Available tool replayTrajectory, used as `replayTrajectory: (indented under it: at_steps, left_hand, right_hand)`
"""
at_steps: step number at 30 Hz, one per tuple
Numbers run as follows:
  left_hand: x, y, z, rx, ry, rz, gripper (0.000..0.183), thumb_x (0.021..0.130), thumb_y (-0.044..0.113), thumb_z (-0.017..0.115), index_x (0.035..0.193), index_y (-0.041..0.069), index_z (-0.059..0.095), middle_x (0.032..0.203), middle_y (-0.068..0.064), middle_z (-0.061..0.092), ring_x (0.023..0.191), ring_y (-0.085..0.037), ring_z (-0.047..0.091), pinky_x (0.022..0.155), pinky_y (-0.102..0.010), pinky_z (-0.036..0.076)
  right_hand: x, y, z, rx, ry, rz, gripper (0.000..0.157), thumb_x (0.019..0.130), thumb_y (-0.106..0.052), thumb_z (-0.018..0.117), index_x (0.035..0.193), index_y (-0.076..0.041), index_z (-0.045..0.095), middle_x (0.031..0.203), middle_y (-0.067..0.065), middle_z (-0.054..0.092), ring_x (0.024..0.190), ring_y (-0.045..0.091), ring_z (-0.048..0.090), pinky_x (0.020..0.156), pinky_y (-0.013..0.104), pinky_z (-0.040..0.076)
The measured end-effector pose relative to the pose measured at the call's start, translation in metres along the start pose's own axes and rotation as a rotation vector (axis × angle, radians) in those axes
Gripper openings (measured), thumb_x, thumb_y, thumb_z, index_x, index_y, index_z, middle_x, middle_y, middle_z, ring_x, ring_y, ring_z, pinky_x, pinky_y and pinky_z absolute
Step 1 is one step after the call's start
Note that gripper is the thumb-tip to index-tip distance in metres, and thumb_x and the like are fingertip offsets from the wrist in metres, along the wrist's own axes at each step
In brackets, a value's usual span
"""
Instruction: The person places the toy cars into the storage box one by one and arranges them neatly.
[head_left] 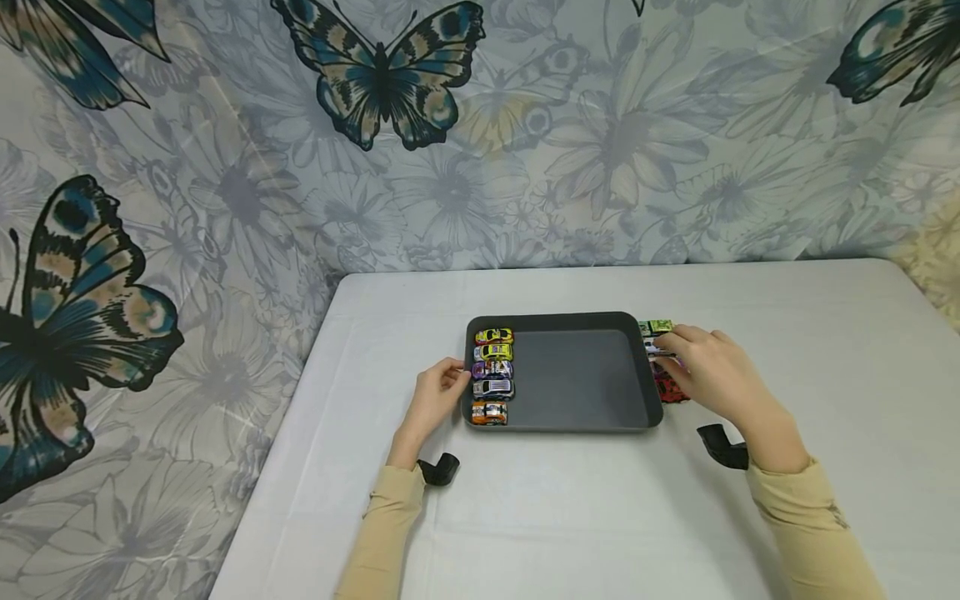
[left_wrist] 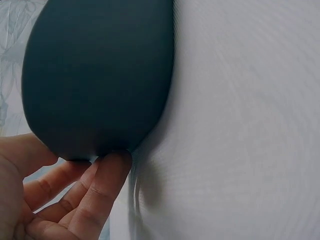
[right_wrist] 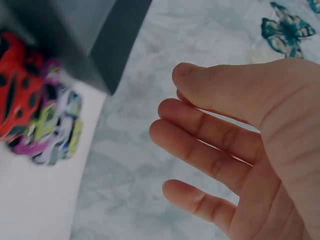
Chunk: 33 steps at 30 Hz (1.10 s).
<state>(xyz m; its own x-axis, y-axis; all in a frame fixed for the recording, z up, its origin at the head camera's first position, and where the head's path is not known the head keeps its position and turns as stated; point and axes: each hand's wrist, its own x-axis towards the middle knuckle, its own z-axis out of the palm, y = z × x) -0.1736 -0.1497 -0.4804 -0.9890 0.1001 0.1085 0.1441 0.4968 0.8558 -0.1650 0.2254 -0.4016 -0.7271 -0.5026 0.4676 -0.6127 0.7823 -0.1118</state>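
Observation:
A dark grey rectangular tray (head_left: 570, 375) lies on the white table. Along its left side, several toy cars stand in a column, from a yellow car (head_left: 493, 336) at the far end to an orange and white car (head_left: 489, 412) at the near end. My left hand (head_left: 437, 393) holds the tray's left rim between thumb and fingers; in the left wrist view the tray's side (left_wrist: 100, 75) fills much of the picture. My right hand (head_left: 708, 371) is over more toy cars right of the tray, its fingers (right_wrist: 187, 145) loosely bent with nothing between them.
Outside the tray's right wall, a green car (head_left: 660, 326) and a red car with black spots (head_left: 670, 387) are among those lined up, partly hidden by the right hand. Butterfly-patterned fabric (head_left: 480, 192) hangs behind the table (head_left: 525, 517).

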Motion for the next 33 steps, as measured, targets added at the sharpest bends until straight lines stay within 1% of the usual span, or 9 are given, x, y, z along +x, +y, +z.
replayTrajectory:
  at_steps: [3, 9, 13, 16, 20, 23, 29, 33]
  left_hand:
    - [0.0, 0.0, -0.001, 0.0, -0.004, 0.006, 0.017, 0.09, 0.009, 0.059, 0.102, -0.003, 0.063, 0.086, -0.01, 0.063, 0.072, -0.015, 0.059, 0.065, -0.025, 0.05]
    - [0.0, 0.0, -0.002, 0.001, -0.002, -0.004, 0.018, 0.091, 0.01, 0.059, 0.102, -0.003, 0.063, 0.086, -0.01, 0.063, 0.072, -0.015, 0.059, 0.064, -0.025, 0.05]
    - [-0.001, 0.0, -0.002, -0.002, 0.001, -0.001, 0.017, 0.09, 0.01, 0.059, 0.102, -0.003, 0.062, 0.086, -0.011, 0.063, 0.072, -0.016, 0.059, 0.064, -0.025, 0.05]
    - [-0.001, -0.001, -0.002, -0.002, -0.002, -0.003, 0.018, 0.091, 0.01, 0.059, 0.102, -0.003, 0.062, 0.086, -0.01, 0.063, 0.071, -0.015, 0.059, 0.063, -0.024, 0.05]
    - [0.0, 0.0, -0.001, 0.005, -0.007, -0.014, 0.019, 0.091, 0.011, 0.059, 0.103, -0.003, 0.063, 0.086, -0.009, 0.063, 0.072, -0.014, 0.058, 0.063, -0.024, 0.049]
    - [0.0, 0.0, 0.0, 0.006, -0.008, -0.022, 0.019, 0.091, 0.011, 0.059, 0.103, -0.002, 0.063, 0.087, -0.009, 0.063, 0.073, -0.015, 0.058, 0.065, -0.025, 0.05]
    - [0.0, 0.0, 0.0, -0.004, 0.003, 0.001, 0.018, 0.09, 0.009, 0.06, 0.101, -0.004, 0.063, 0.086, -0.011, 0.063, 0.074, -0.017, 0.06, 0.07, -0.027, 0.051]
    - [0.0, 0.0, 0.0, -0.005, 0.003, 0.002, 0.018, 0.09, 0.01, 0.06, 0.101, -0.004, 0.063, 0.086, -0.011, 0.063, 0.074, -0.016, 0.06, 0.069, -0.027, 0.051]
  right_hand:
    - [-0.006, 0.005, 0.0, 0.0, -0.016, 0.014, 0.025, 0.065, 0.001, 0.077, 0.087, -0.001, 0.066, 0.078, 0.008, 0.061, 0.067, 0.024, 0.057, 0.056, 0.043, 0.042]
    - [-0.017, 0.012, 0.002, -0.013, -0.058, 0.028, 0.027, 0.065, 0.001, 0.077, 0.089, -0.001, 0.067, 0.079, 0.009, 0.062, 0.067, 0.026, 0.058, 0.054, 0.043, 0.043]
    - [-0.024, 0.015, 0.006, -0.01, -0.118, 0.05, 0.026, 0.066, -0.001, 0.077, 0.09, -0.001, 0.066, 0.078, 0.008, 0.06, 0.067, 0.026, 0.057, 0.055, 0.044, 0.043]
    - [-0.027, 0.016, 0.008, 0.01, -0.171, 0.075, 0.025, 0.068, -0.002, 0.076, 0.091, -0.001, 0.066, 0.081, 0.009, 0.062, 0.072, 0.029, 0.059, 0.059, 0.047, 0.044]
    - [-0.03, 0.016, 0.012, 0.024, -0.204, 0.092, 0.024, 0.07, -0.004, 0.076, 0.092, -0.001, 0.067, 0.085, 0.009, 0.064, 0.079, 0.029, 0.061, 0.062, 0.049, 0.046]
    - [-0.032, 0.016, 0.015, 0.023, -0.215, 0.087, 0.023, 0.07, -0.005, 0.076, 0.091, -0.002, 0.067, 0.085, 0.009, 0.064, 0.078, 0.029, 0.061, 0.061, 0.048, 0.046]
    - [-0.035, 0.018, 0.018, 0.034, -0.252, 0.097, 0.021, 0.07, -0.003, 0.076, 0.09, -0.002, 0.068, 0.088, 0.012, 0.063, 0.079, 0.032, 0.06, 0.061, 0.049, 0.046]
    - [-0.036, 0.019, 0.02, 0.037, -0.28, 0.115, 0.024, 0.069, -0.003, 0.077, 0.091, -0.001, 0.067, 0.09, 0.014, 0.062, 0.08, 0.033, 0.06, 0.062, 0.049, 0.046]
